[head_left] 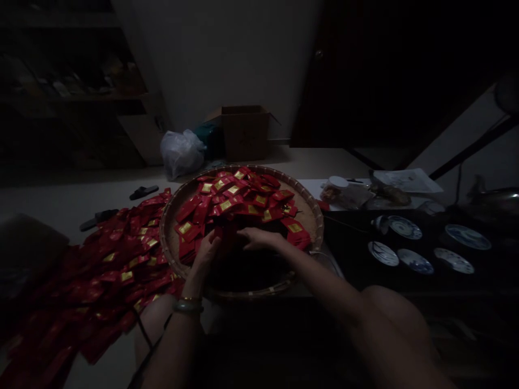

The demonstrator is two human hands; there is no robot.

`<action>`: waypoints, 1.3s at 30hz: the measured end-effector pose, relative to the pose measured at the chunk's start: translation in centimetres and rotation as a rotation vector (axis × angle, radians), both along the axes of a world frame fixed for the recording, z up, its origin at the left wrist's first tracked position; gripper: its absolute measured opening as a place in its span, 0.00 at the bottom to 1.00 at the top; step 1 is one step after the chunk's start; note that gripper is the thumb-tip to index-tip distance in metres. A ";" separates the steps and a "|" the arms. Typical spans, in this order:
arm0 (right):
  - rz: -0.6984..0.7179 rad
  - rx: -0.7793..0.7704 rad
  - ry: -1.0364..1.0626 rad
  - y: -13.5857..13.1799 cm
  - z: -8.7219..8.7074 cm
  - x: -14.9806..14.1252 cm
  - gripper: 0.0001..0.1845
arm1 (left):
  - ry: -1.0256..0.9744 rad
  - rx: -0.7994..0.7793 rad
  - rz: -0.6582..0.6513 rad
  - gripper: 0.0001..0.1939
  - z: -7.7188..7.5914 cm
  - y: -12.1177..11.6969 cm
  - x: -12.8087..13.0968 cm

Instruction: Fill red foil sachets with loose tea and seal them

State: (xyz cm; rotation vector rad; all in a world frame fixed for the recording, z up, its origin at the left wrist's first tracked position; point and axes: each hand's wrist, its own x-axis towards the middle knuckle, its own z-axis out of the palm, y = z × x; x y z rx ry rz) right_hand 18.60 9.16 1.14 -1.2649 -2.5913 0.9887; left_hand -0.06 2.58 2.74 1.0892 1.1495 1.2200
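A round woven bamboo tray (312, 208) stands in front of me, heaped with small red packets (227, 205) that carry gold labels. Over its near part, my left hand (208, 246) is closed on the edge of a dark red packet (229, 240). Opposite it, my right hand (259, 238) pinches the same packet's other side, its fingers bent and partly in shadow. The near part of the tray below my hands is too dark to make out.
A large pile of red packets (121, 275) covers the floor at left, near dark slippers (144, 192). Patterned dishes (405, 227) lie on a black table (357, 237) at right. Behind stand a cardboard box (246, 135) and a white plastic bag (182, 151).
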 end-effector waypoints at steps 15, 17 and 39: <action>-0.287 0.203 0.362 0.0 5.0 1.2 0.16 | 0.093 0.016 -0.045 0.37 -0.6 0.8 -0.1; -0.190 0.207 0.479 -0.1 8.0 1.1 0.16 | 0.097 0.015 -0.047 0.36 -0.5 0.7 -0.1; 0.172 0.159 0.363 -1.9 11.6 -1.9 0.19 | 0.062 -0.042 -0.096 0.37 -0.5 0.7 0.2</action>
